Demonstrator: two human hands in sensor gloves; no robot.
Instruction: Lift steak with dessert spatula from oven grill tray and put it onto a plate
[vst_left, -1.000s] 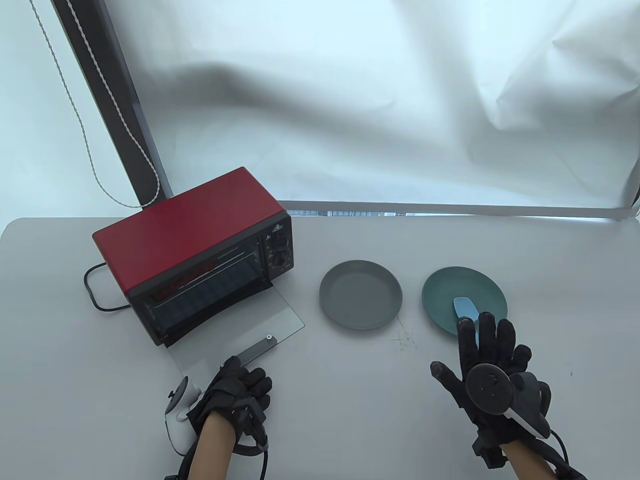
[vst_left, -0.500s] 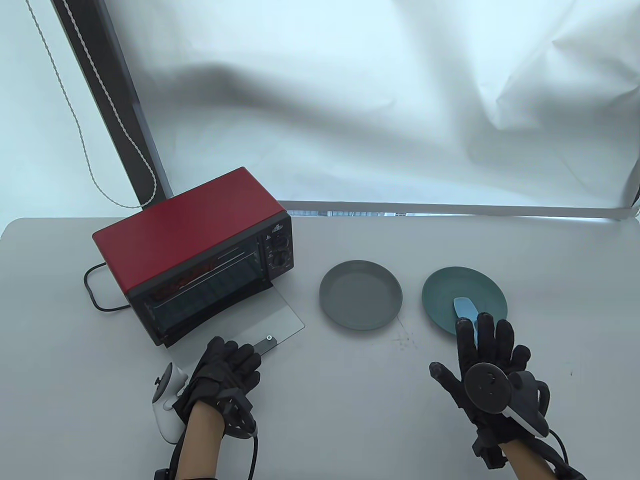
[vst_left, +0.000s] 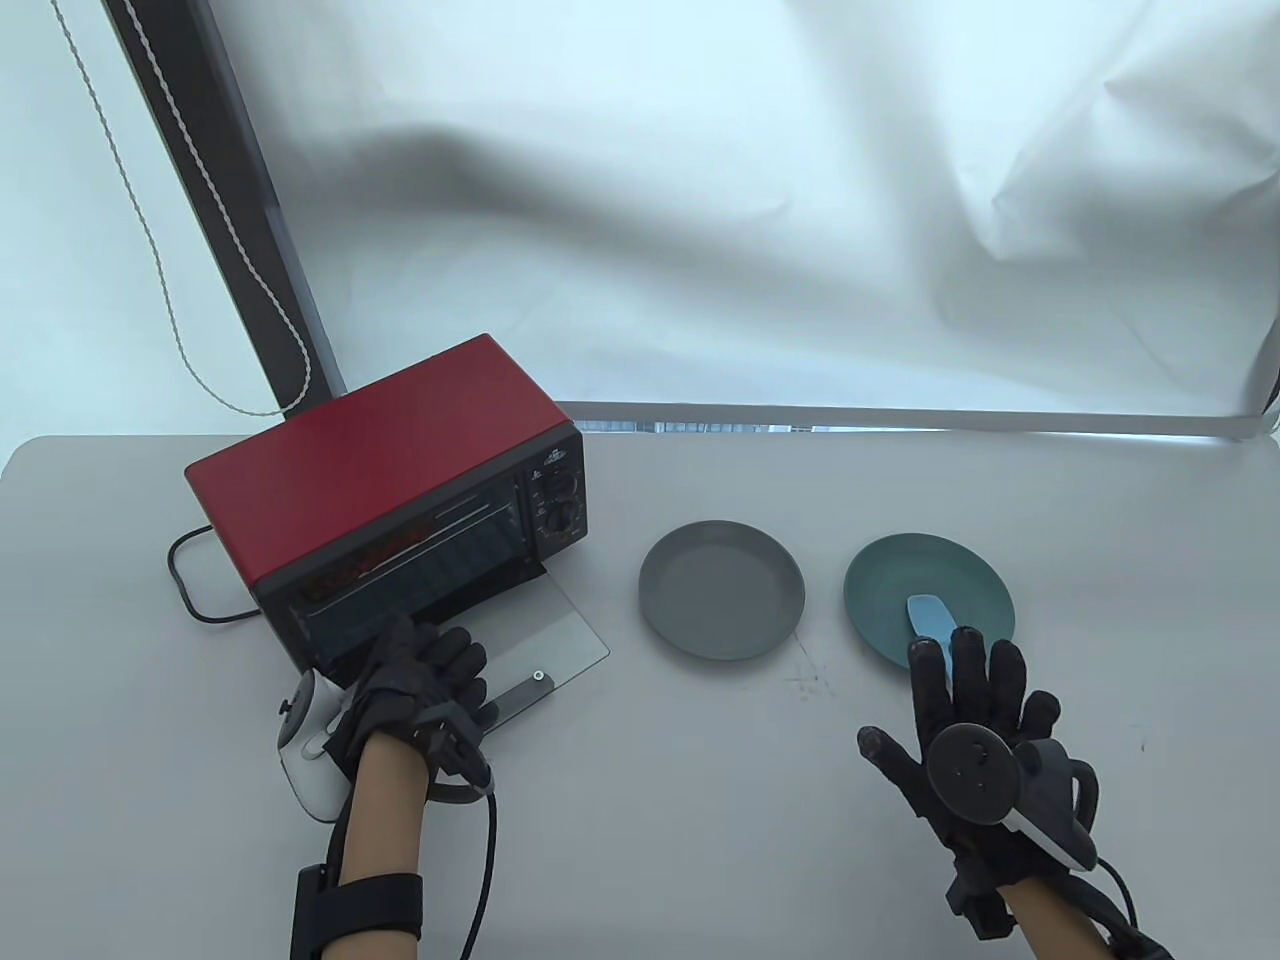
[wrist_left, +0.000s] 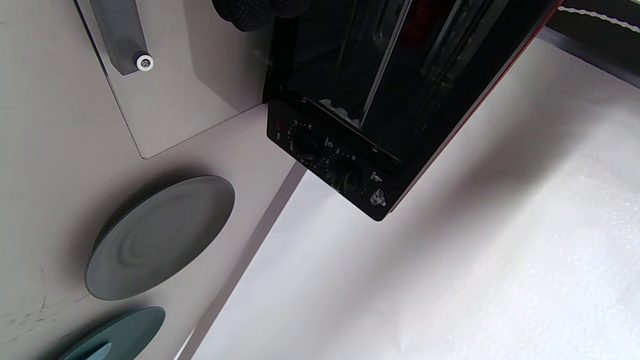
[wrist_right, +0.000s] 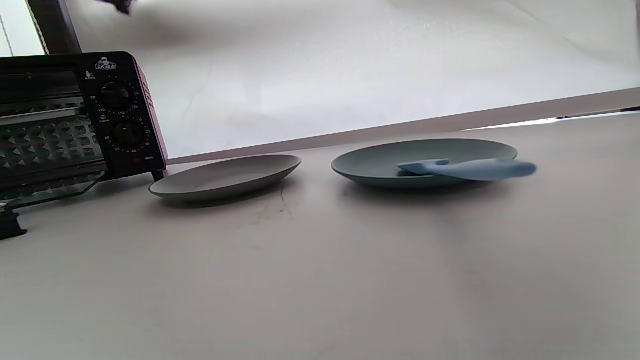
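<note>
The oven (vst_left: 400, 500) stands at the left of the worktop (vst_left: 700, 780) with its glass door (vst_left: 545, 640) folded down flat. Inside, a dark tray (vst_left: 400, 590) sits behind the opening, and a reddish strip higher in the cavity is probably the steak (vst_left: 385, 550), though it is too dim to be sure it lies on that tray.

The left hand (vst_left: 415, 680) is over the door with its fingers reaching to the tray's front edge. Whether they have closed on that edge I cannot tell; the left wrist view shows only fingertips (wrist_left: 257, 10) at the mouth of the oven.

The right hand (vst_left: 965, 720) lies flat and spread, fingers straight, over the near rim of the teal plate (vst_left: 900, 580). The blue spatula (vst_left: 930, 620) rests on that plate with its handle running under the fingers; nothing shows the hand gripping it. The grey plate (vst_left: 720, 600) sits empty between the oven and the teal plate.

The step in hand looks like drawing the tray out, so the steak can be reached. To do it well:

- Take the tray by the middle of its front lip, so it slides straight and does not jam.
- Pull level and slowly, stopping while the rear still sits in the oven, or it may tip onto the door.
- Keep the wrist off the door handle (vst_left: 515, 695).
- Then close the right hand round the spatula handle and bring the blade in low and flat.
</note>
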